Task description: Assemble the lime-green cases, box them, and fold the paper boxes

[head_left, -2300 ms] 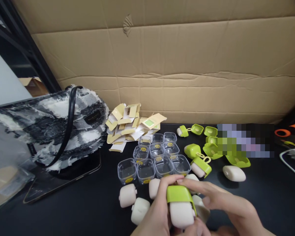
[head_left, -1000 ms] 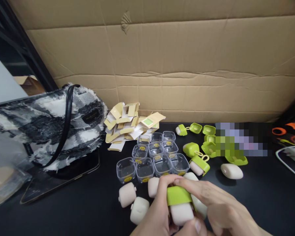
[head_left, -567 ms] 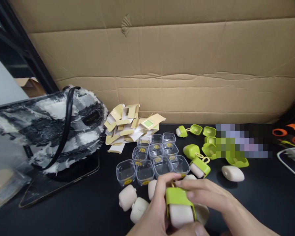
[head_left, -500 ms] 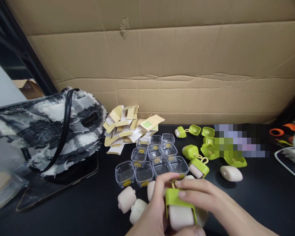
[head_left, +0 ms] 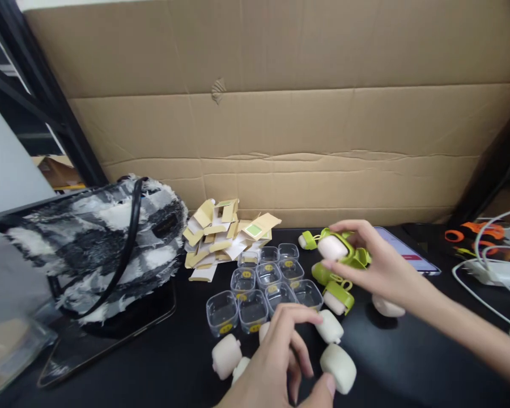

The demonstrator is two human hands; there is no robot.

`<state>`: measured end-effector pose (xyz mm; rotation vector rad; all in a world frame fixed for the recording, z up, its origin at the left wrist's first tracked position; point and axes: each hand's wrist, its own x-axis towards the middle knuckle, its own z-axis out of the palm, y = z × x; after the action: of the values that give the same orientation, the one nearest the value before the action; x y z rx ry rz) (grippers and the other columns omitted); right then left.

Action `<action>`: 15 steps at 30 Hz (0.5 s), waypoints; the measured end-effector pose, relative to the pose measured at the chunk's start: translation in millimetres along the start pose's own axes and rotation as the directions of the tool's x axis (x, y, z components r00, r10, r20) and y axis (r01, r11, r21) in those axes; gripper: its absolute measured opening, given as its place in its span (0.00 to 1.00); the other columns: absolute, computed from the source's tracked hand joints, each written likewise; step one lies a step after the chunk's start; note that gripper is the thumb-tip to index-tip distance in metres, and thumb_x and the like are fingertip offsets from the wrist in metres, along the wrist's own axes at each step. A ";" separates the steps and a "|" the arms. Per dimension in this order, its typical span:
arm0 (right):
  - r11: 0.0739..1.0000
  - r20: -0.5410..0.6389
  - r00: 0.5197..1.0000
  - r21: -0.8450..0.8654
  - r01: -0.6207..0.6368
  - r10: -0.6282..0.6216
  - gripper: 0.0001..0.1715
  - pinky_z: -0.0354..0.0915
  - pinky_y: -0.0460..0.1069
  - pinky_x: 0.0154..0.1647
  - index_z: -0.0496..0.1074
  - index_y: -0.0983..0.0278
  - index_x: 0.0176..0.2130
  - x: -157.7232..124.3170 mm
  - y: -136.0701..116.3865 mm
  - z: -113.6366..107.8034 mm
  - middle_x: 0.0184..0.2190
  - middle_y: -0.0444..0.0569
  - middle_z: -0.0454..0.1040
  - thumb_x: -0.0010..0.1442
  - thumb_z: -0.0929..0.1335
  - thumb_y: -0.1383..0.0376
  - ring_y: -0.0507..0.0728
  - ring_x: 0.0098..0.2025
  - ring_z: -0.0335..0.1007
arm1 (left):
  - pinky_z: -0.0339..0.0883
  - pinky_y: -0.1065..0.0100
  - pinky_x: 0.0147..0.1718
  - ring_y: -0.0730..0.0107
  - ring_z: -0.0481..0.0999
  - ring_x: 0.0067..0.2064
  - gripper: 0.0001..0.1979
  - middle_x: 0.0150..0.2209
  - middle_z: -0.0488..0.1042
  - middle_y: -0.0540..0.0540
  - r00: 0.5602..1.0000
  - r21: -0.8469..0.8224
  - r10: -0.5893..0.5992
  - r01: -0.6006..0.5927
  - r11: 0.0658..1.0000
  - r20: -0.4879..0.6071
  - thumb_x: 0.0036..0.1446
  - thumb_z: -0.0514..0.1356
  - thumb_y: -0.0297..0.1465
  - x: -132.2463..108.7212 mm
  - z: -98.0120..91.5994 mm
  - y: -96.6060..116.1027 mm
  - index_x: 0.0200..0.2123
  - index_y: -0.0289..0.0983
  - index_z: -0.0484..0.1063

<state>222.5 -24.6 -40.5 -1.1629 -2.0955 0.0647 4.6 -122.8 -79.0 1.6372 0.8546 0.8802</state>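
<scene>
My right hand (head_left: 365, 255) grips a white rounded block in a green cover (head_left: 332, 248) between thumb and fingers, raised over the green pieces at the back right. My left hand (head_left: 276, 357) hovers low at the front with its fingers apart and nothing in its grasp. Its thumb tip is at a pale greenish block (head_left: 339, 368), and its index fingertip is by another pale block (head_left: 329, 327). A pinkish block (head_left: 226, 356) lies to its left. Another green-covered block (head_left: 338, 297) with a looped strap rests behind the pale blocks.
Clear plastic cups (head_left: 254, 310) with yellow stickers stand in rows mid-table. Behind them are flattened small cartons (head_left: 216, 232). A shaggy black-and-white bag (head_left: 110, 238) stands left, a phone (head_left: 408, 249) lies back right, and white cables (head_left: 484, 294) run along the right edge.
My right hand has moved away from my left, up and to the right, carrying the green-covered block. The left hand has let go of it and spread its fingers. The view has tilted slightly.
</scene>
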 end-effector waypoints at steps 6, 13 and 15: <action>0.951 0.282 0.934 -0.277 -0.138 0.218 0.19 0.71 0.53 0.36 0.67 0.66 0.49 53.0 45.1 13.9 0.40 0.49 0.74 0.61 0.69 0.58 0.55 0.35 0.74 | 0.62 0.64 0.44 0.60 0.66 0.47 0.10 0.44 0.69 0.44 0.964 0.631 0.119 -0.247 0.735 0.238 0.55 0.58 0.25 1.3 -30.9 46.3 0.42 0.37 0.70; 0.886 0.374 0.889 -0.459 -0.070 0.265 0.15 0.71 0.55 0.41 0.69 0.65 0.49 57.7 49.6 29.3 0.46 0.50 0.73 0.65 0.67 0.60 0.56 0.41 0.74 | 0.60 0.68 0.39 0.60 0.65 0.43 0.15 0.37 0.68 0.48 0.932 0.794 -0.164 -0.173 0.583 0.324 0.46 0.69 0.35 -2.0 -61.2 61.1 0.36 0.37 0.72; 0.880 0.354 0.909 -0.474 -0.027 0.219 0.15 0.71 0.56 0.42 0.69 0.64 0.49 55.0 44.8 25.6 0.46 0.50 0.73 0.65 0.66 0.60 0.56 0.42 0.74 | 0.59 0.68 0.37 0.59 0.65 0.43 0.14 0.37 0.68 0.48 0.931 0.803 -0.179 -0.165 0.572 0.319 0.47 0.68 0.35 -2.8 -60.0 58.0 0.36 0.37 0.71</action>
<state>220.9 50.7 -44.6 -1.6906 -2.4727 -0.1600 -43.0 -110.1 -11.7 2.5115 1.0735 0.0683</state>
